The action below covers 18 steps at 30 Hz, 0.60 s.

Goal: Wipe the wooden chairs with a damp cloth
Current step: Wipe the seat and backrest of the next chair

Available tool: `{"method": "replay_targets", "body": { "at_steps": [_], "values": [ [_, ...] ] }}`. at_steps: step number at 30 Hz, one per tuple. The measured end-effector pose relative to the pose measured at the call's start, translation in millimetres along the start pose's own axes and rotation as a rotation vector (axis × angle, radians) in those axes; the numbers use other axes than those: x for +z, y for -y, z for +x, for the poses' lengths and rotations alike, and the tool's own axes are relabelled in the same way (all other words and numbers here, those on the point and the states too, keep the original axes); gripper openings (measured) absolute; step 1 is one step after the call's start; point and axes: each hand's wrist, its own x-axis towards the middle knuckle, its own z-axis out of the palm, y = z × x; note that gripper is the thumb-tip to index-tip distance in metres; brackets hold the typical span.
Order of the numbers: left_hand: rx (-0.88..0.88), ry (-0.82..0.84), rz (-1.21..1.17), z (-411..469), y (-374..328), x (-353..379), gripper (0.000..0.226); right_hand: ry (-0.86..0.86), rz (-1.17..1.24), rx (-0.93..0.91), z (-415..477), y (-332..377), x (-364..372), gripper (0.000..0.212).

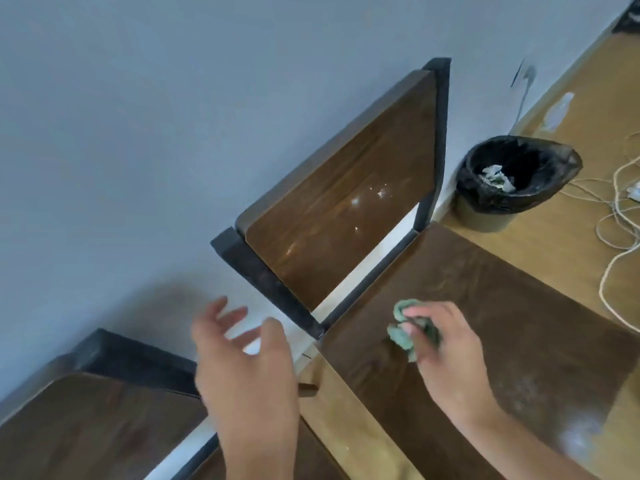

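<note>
A dark wooden chair stands against the wall, its backrest point(343, 192) shining with wet spots and its seat point(512, 306) spreading to the lower right. My right hand point(446, 351) is shut on a crumpled green cloth point(403, 329), held on the seat near its rear left corner. My left hand point(242, 362) hovers open, fingers spread, in the gap between this chair and a second wooden chair point(90, 427) at the lower left. The second chair shows only its backrest and black frame.
A black-lined bin point(519, 181) with crumpled paper stands on the wood floor right of the chair. Pale cords point(620, 216) loop over the floor at the far right. A grey-white wall point(138, 133) fills the upper left.
</note>
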Motion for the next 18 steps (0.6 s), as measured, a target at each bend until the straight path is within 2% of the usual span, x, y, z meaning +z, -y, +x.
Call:
{"method": "replay_targets", "body": {
  "at_steps": [2, 5, 8, 11, 14, 18],
  "values": [
    [0.262, -0.073, -0.064, 8, -50, -34, 0.052, -0.076, 0.065, 0.07, 29, 32, -18, 0.028],
    [0.507, -0.031, 0.065, 27, -93, -54, 0.046, -0.144, 0.253, 0.106, 60, 83, -32, 0.034],
    [0.516, 0.096, 0.204, 41, -109, -51, 0.032, -0.204, 0.386, 0.092, 87, 123, -36, 0.045],
    [0.531, 0.176, 0.353, 48, -112, -44, 0.009, -0.313, 0.356, 0.106, 120, 132, -27, 0.038],
    [0.587, 0.155, 0.441, 49, -110, -38, 0.012, -0.325, 0.308, 0.141, 139, 125, -13, 0.031],
    [0.628, 0.145, 0.528, 56, -110, -34, 0.015, -0.254, 0.283, 0.061, 111, 117, 12, 0.024]
  ]
}}
